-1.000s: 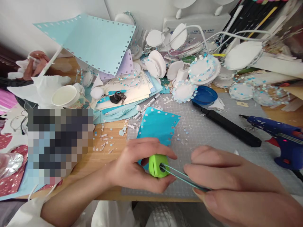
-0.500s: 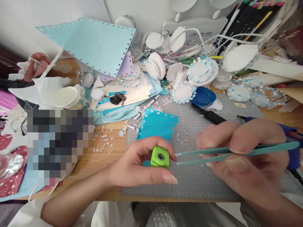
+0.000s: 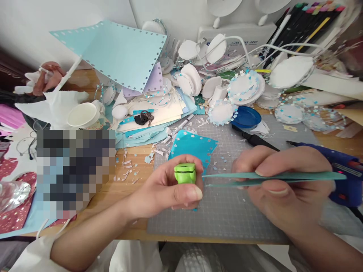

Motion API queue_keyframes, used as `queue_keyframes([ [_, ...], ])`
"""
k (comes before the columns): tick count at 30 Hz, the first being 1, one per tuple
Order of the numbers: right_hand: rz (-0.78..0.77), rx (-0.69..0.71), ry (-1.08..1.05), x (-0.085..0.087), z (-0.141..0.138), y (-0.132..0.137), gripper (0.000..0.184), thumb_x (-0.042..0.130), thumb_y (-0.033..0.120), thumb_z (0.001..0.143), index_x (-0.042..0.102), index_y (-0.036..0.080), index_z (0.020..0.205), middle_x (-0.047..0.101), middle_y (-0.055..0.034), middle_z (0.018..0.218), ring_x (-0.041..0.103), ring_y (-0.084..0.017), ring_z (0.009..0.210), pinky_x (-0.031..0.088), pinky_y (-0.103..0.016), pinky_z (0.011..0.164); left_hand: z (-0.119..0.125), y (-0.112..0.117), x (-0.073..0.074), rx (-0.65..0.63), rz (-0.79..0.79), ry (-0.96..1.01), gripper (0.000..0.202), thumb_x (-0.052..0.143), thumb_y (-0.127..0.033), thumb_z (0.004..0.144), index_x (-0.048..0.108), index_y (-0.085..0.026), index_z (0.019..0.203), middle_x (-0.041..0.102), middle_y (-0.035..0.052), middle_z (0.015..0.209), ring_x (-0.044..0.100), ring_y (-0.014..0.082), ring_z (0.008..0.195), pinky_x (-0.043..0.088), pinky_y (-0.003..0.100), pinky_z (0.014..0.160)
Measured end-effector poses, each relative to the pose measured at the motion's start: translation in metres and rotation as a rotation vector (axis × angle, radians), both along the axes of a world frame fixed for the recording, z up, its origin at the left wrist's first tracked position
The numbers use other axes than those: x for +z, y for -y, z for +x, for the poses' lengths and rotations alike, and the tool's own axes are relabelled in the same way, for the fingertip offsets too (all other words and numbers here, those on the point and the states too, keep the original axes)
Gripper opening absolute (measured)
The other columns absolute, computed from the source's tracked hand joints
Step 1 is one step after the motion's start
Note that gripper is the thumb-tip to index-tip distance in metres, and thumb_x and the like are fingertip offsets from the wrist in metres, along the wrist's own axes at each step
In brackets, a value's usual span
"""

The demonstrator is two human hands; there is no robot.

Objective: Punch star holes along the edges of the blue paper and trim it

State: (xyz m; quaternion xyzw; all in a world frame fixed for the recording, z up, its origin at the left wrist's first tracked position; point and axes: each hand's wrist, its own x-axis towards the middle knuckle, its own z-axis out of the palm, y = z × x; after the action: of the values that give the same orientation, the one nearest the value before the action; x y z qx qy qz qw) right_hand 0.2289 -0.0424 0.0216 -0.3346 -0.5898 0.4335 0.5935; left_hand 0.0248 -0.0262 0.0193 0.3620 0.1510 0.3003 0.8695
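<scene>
A small green paper punch [image 3: 185, 173] rests in my left hand [image 3: 167, 187], fingers curled behind it and the thumb at its lower front. The punch's slotted side faces me. My right hand [image 3: 286, 185] pinches turquoise tweezers [image 3: 303, 176] between thumb and forefinger, their tips slightly apart and pointing left, close to the left fingertips. I cannot make out anything between the tips. Behind the left hand lies a bright blue paper sheet [image 3: 193, 147] with star-shaped holes along its edges, partly hidden by the hand.
A grey cutting mat [image 3: 221, 219] lies under both hands, with paper scraps on it. At right is a blue glue gun [image 3: 344, 185]. Star-trimmed white discs [image 3: 245, 88], a blue lid [image 3: 246, 117], keys [image 3: 144, 118] and a paper cup [image 3: 82, 115] crowd the back and left.
My left hand has tilted the punch, so its slotted side now faces me, and the thumb has folded in. The tweezers have moved slightly left and levelled.
</scene>
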Motion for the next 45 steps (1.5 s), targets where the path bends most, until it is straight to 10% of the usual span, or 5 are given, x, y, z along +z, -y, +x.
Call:
queue_keyframes([
  [25, -0.527, 0.314, -0.192, 0.007, -0.002, -0.001, 0.012, 0.066, 0.033, 0.083, 0.072, 0.027, 0.093, 0.073, -0.0011, 0.070, 0.066, -0.013, 0.053, 0.055, -0.022, 0.044, -0.003, 0.007, 0.008, 0.133, 0.092, -0.165, 0.043, 0.073, -0.046, 0.075, 0.049, -0.018, 0.097, 0.047, -0.0051, 0.066, 0.035, 0.0058, 0.054, 0.030, 0.018, 0.051],
  [36, -0.454, 0.189, -0.159, -0.001, -0.011, 0.003, 0.009, 0.061, 0.033, 0.087, 0.068, 0.027, 0.089, 0.070, 0.0024, 0.060, 0.061, -0.010, 0.041, 0.049, -0.018, 0.035, 0.002, 0.005, 0.006, 0.192, 0.147, -0.280, 0.038, 0.065, -0.049, 0.081, 0.048, -0.017, 0.093, 0.047, -0.0064, 0.058, 0.035, 0.0051, 0.047, 0.030, 0.017, 0.045],
  [42, 0.050, 0.068, 0.276, 0.005, -0.004, 0.004, 0.035, 0.076, 0.005, 0.066, 0.070, 0.027, 0.093, 0.075, 0.0004, 0.076, 0.071, -0.017, 0.062, 0.057, -0.023, 0.050, 0.003, 0.002, 0.008, 0.193, 0.151, -0.330, 0.038, 0.056, -0.053, 0.085, 0.046, -0.017, 0.089, 0.046, -0.0070, 0.051, 0.031, 0.0050, 0.042, 0.027, 0.017, 0.041],
  [45, -0.075, 0.022, 0.175, 0.002, -0.004, 0.004, 0.018, 0.073, 0.016, 0.074, 0.070, 0.027, 0.088, 0.073, -0.0002, 0.070, 0.067, -0.016, 0.053, 0.054, -0.025, 0.043, 0.002, 0.003, 0.009, 0.170, 0.179, -0.268, 0.038, 0.061, -0.050, 0.083, 0.047, -0.016, 0.093, 0.047, -0.0061, 0.055, 0.033, 0.0050, 0.044, 0.029, 0.017, 0.043],
])
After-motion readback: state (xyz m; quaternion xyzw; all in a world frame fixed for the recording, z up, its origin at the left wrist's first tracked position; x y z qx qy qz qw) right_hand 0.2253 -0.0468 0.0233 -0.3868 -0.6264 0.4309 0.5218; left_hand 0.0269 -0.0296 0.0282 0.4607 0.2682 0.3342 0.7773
